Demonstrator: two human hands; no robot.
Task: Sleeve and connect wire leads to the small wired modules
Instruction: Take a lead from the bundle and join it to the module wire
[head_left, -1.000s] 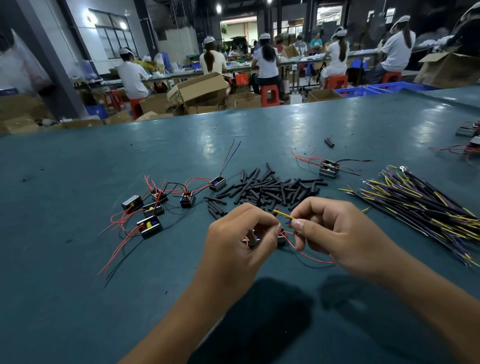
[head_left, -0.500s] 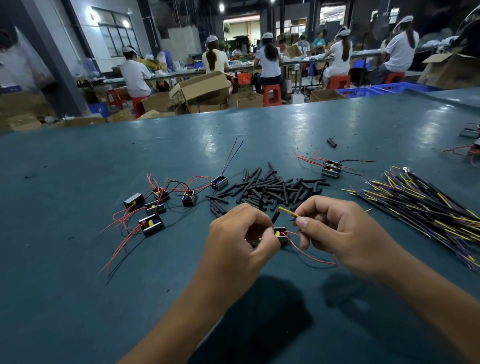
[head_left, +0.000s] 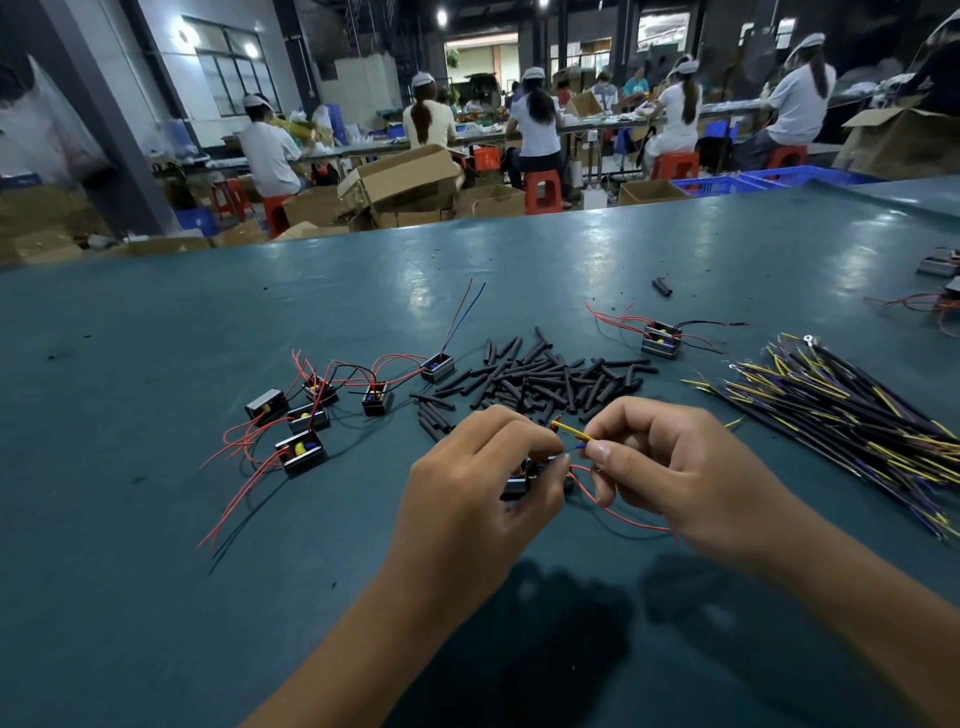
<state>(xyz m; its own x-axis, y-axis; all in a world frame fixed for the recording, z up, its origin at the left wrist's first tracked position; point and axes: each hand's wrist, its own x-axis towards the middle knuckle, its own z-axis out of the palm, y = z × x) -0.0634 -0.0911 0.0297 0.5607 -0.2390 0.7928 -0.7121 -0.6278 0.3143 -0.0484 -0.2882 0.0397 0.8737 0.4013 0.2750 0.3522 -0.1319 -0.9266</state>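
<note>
My left hand (head_left: 483, 478) is closed around a small black module (head_left: 519, 480), mostly hidden under the fingers, with a red lead (head_left: 618, 512) trailing right from it. My right hand (head_left: 675, 473) pinches a yellow wire lead (head_left: 570, 431) whose free end points toward my left fingertips. Behind my hands lies a pile of short black sleeve tubes (head_left: 540, 382). Several wired modules (head_left: 304, 418) with red leads sit to the left, one more module (head_left: 661, 339) at the back right. A bundle of yellow and black wires (head_left: 852, 415) lies on the right.
The teal worktable (head_left: 156, 571) stretches wide around me. A stray black tube (head_left: 662, 286) lies far back, and more parts (head_left: 940, 291) sit at the right edge. Beyond the table are cardboard boxes (head_left: 410, 179), red stools and seated people at benches.
My hands have drawn slightly closer together, and the yellow lead's tip now sits nearer my left fingertips. The module stays in my left hand.
</note>
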